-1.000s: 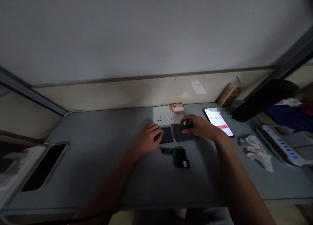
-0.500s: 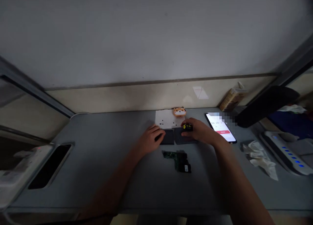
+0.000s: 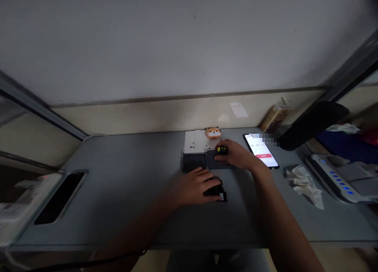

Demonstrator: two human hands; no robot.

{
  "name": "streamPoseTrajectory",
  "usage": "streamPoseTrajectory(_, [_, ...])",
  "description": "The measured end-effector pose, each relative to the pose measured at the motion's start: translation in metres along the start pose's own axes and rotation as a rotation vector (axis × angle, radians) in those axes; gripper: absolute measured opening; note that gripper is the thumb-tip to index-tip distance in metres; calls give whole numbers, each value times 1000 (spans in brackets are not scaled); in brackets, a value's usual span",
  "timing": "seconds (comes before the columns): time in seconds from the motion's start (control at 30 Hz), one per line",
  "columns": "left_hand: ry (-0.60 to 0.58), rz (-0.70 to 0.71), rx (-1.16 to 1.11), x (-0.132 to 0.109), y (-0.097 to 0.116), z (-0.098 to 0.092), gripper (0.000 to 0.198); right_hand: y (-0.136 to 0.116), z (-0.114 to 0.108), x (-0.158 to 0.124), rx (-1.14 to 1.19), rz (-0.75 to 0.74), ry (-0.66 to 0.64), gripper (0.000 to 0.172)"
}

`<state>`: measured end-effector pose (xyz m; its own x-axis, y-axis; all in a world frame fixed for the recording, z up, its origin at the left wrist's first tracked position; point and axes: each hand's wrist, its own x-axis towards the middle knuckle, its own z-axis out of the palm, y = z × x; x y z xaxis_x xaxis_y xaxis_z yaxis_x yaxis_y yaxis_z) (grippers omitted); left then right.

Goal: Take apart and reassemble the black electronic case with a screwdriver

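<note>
My left hand [image 3: 197, 186] is over the green circuit board with its black block [image 3: 223, 197], thumb and fingers curled around it and covering most of it. In my right hand [image 3: 232, 153] is a short black-and-yellow tool that looks like a screwdriver [image 3: 222, 149]; its tip cannot be made out. Under the right fingers lies a dark flat panel [image 3: 213, 163]. A second dark shallow panel [image 3: 193, 161] lies beside it on the left. Behind them is a white sheet [image 3: 195, 136] with several tiny dark pieces, perhaps screws [image 3: 192, 145].
An orange animal-faced case [image 3: 213, 133] sits on the sheet's back corner. To the right are a lit phone [image 3: 262, 151] showing a timer, crumpled tissue [image 3: 304, 181], a carton [image 3: 274, 117], a black cylinder [image 3: 314, 124] and a power strip [image 3: 333, 177]. A dark phone [image 3: 59, 197] lies left.
My left hand has left the left dark panel and come nearer and rightward onto the circuit board. My right hand stays at the right panel with the tool. The view has shifted slightly.
</note>
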<state>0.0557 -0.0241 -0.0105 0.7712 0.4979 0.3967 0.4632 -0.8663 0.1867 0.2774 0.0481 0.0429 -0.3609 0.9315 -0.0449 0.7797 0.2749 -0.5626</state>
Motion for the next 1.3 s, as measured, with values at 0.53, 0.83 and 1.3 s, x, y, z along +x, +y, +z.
streamPoseTrajectory(0.53, [84,-44,4,3,-11,-4,29,-1,2,2,32,-31,3,27])
streamPoseTrajectory(0.83, [324,-401,137,-7,-69,-32,32,-1,0,2,10,-19,-4,26])
streamPoseTrajectory(1.3, [95,-543,-28,-10,-81,-30,43,4,3,4,27,-19,-18,29])
